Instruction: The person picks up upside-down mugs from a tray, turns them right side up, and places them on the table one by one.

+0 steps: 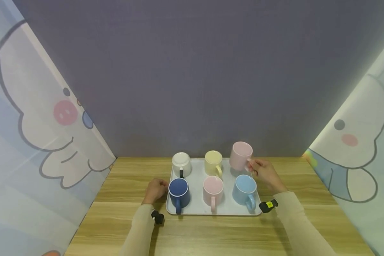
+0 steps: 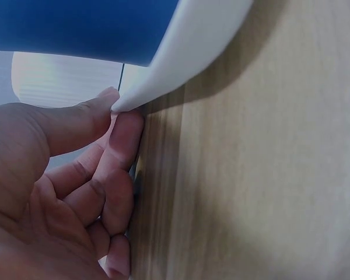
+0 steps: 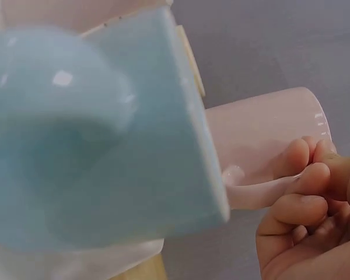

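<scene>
Clearly, right hand pinches rear pink mug by handle; left hand pinches white tray rim.

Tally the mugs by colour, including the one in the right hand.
Pink mugs: 2
White mug: 1
Yellow mug: 1
Dark blue mug: 1
Light blue mug: 1
Total: 6

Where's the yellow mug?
Head view: the yellow mug stands at the far side of the tray, right of the white mug, left of the pink mug in the right hand.
</scene>
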Tool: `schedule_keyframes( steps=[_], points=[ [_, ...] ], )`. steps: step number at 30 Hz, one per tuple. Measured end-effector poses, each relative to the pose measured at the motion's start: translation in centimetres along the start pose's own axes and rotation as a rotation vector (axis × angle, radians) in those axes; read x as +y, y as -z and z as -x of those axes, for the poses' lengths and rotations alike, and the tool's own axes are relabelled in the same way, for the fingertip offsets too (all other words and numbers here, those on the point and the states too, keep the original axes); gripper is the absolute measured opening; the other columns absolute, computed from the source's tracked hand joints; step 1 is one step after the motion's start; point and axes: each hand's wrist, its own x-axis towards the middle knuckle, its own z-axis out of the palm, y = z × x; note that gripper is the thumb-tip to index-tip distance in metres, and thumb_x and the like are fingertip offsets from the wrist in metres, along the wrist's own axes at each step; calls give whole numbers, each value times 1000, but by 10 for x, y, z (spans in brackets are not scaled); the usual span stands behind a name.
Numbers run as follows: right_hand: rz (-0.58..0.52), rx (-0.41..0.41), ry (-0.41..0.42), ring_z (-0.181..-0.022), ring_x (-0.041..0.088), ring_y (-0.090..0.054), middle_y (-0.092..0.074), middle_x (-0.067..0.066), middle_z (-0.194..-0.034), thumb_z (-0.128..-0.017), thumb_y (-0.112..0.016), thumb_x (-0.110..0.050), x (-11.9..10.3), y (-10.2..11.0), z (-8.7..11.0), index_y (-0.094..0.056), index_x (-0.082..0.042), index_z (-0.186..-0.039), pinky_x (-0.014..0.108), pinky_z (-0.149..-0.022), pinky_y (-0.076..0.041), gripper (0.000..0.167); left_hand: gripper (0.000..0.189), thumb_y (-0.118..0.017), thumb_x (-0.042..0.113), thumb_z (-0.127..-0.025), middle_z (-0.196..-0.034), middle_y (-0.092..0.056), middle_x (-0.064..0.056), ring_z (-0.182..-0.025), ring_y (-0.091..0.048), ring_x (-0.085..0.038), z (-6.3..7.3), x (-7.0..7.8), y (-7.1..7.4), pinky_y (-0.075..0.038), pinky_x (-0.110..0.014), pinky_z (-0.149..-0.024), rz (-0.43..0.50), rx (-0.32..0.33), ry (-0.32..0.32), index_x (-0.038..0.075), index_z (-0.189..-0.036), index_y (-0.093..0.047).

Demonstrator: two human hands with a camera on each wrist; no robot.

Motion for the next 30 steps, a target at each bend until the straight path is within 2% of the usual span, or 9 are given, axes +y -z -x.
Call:
schedule_keyframes(
  steps=[9, 13, 17, 25, 30],
  points=[
    [-23, 31, 21, -74, 8, -47, -56, -6, -81, -108, -52, -30, -13, 0, 5, -62, 6, -106, 22, -67, -41, 38, 7, -70, 9, -83, -87, -73, -10, -79, -61, -22, 0, 0, 0, -44, -32, -67, -12, 0, -19, 7, -83, -76],
    [-43, 34, 33, -72, 6, -47, -56, -8, -79, -108, -53, -27, -17, -2, 7, -61, 7, -103, 21, -64, -40, 35, 8, -70, 11, -85, -87, -73, -8, -79, -61, -21, -1, -2, -1, -44, -31, -67, -10, 0, -7, 9, -82, -77],
    [-46, 36, 22, -72, 6, -47, -56, -8, -79, -108, -53, -26, -21, -4, 9, -60, 7, -103, 21, -65, -41, 34, 8, -70, 13, -86, -87, -73, -7, -79, -61, -21, -1, -4, 0, -44, -31, -68, -10, -2, 6, 10, -82, -77],
    [-82, 35, 1, -74, 6, -46, -57, -8, -82, -110, -47, -22, -31, -4, 13, -60, 8, -110, 21, -66, -41, 33, 8, -70, 12, -84, -89, -74, -9, -81, -62, -22, 0, 0, 2, -46, -32, -69, -13, 9, -14, 9, -83, -77],
    [-119, 34, -25, -73, 5, -46, -57, -9, -82, -110, -47, -24, -35, -7, 16, -61, 5, -108, 21, -66, -41, 31, 6, -71, 12, -82, -89, -75, -8, -81, -62, -21, 2, 0, 3, -45, -32, -69, -24, 6, -3, 10, -83, -77]
  ],
)
